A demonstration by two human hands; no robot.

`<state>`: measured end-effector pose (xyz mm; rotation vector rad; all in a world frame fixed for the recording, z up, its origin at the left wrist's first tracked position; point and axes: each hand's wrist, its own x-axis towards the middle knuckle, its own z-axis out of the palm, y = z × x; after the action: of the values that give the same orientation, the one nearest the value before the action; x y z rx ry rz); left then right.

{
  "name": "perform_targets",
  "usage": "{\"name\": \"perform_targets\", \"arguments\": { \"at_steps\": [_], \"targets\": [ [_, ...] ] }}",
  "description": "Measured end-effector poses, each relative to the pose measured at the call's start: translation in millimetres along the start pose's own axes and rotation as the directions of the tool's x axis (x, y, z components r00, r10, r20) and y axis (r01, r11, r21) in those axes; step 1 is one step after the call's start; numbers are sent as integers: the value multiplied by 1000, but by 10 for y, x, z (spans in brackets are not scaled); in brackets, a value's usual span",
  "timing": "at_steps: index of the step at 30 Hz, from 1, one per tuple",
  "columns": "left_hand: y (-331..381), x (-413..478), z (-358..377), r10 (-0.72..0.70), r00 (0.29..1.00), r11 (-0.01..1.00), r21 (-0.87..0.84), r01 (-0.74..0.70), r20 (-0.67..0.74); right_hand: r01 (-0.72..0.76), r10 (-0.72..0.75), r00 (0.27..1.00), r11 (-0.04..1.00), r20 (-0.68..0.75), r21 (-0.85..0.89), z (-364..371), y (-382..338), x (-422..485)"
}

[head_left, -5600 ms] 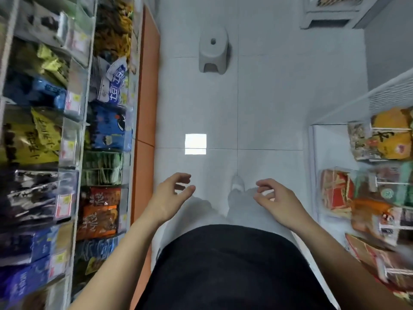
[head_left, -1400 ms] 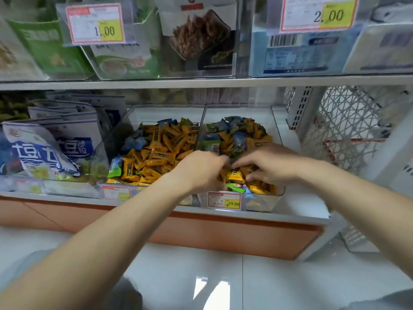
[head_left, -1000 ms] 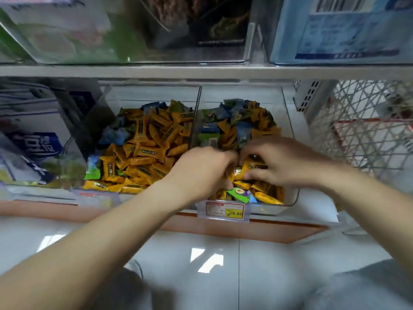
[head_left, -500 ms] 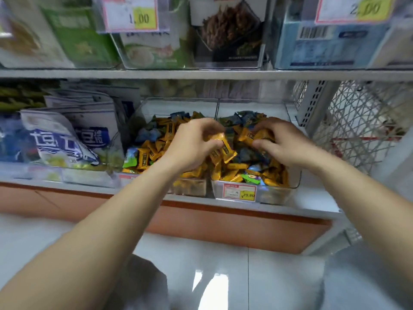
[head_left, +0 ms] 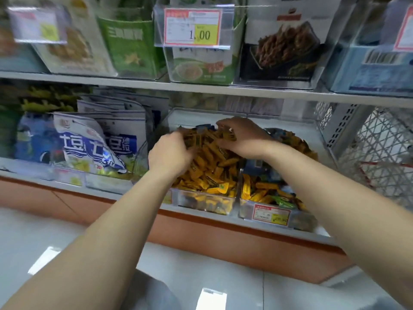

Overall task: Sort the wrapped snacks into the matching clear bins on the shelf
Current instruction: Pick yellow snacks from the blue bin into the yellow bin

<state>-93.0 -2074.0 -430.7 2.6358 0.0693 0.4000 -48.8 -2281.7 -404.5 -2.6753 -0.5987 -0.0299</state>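
Blue-and-white pouches (head_left: 96, 139) crowd the far left of the lower shelf (head_left: 223, 211), w/ green and dark packs in the clear boxes overhead and a price tag (head_left: 193, 26) reading 1.00. Next along sits the left clear bin (head_left: 201, 202), heaped w/ yellow wrapped snacks (head_left: 210, 166). Left hand (head_left: 172, 155) is dug into the near-left side of that heap, fingers curled down among the wrappers; looks closed on a few, but what exactly is pinched can't be told. Right hand (head_left: 243, 139) reaches across from the right, over the back of the same heap, fingers bent and touching the top wrappers; grip likewise unclear. Right of the divider, the right clear bin (head_left: 277, 217) holds a mix: yellow pieces plus blue and green ones (head_left: 282, 201). Wire basket (head_left: 380, 151) at far right.

Step in hand, prob.: dropping or settling yellow pieces into the left bin. Sorting looks far from done, since the right bin is still mixed. Next move likely needs both hands back over the right bin, picking out only the yellow wrappers w/o dragging blue or green along.
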Motion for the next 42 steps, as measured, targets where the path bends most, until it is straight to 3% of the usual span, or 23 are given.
{"name": "perform_targets", "arguments": {
  "at_steps": [3, 7, 9, 11, 18, 22, 27, 29, 35, 39, 42],
  "targets": [
    [219, -73, -18, 201, 978, 975, -84, -206, -58, 33, -31, 998, 999, -50, 41, -156, 316, -430],
    [583, -249, 265, 394, 914, 912, -163, -376, 96, -12, 11, 1000, 997, 14, 71, -299, 657, -928],
    [651, -307, 420, 373, 918, 922, -167, -350, 133, -19, 2, 988, 994, 157, 105, -223, 698, -960],
    [649, -328, 497, 359, 921, 924, -199, -327, 151, 23, -30, 961, 999, 274, 29, -108, 695, -944],
    [581, -444, 554, 395, 895, 907, -244, -344, 207, 79, 8, 897, 981, 441, -178, 72, 647, -804],
    [573, -523, 577, 392, 897, 906, -254, -339, 202, 88, 39, 909, 956, 416, -282, 152, 593, -696],
    [571, -504, 559, 381, 899, 905, -289, -314, 215, 129, -101, 945, 989, 311, -71, 14, 783, -778],
    [575, -491, 546, 368, 903, 908, -296, -297, 223, 126, -100, 936, 990, 337, -57, 1, 792, -816],
    [634, -495, 558, 355, 912, 911, -296, -288, 204, 193, -94, 913, 957, 398, -217, 145, 637, -832],
    [609, -563, 583, 340, 921, 911, -309, -273, 190, 155, -112, 928, 983, 356, -94, 110, 648, -842],
    [644, -579, 541, 313, 939, 918, -298, -260, 146, 93, -97, 967, 995, 236, 29, -11, 736, -878]
  ]
}}
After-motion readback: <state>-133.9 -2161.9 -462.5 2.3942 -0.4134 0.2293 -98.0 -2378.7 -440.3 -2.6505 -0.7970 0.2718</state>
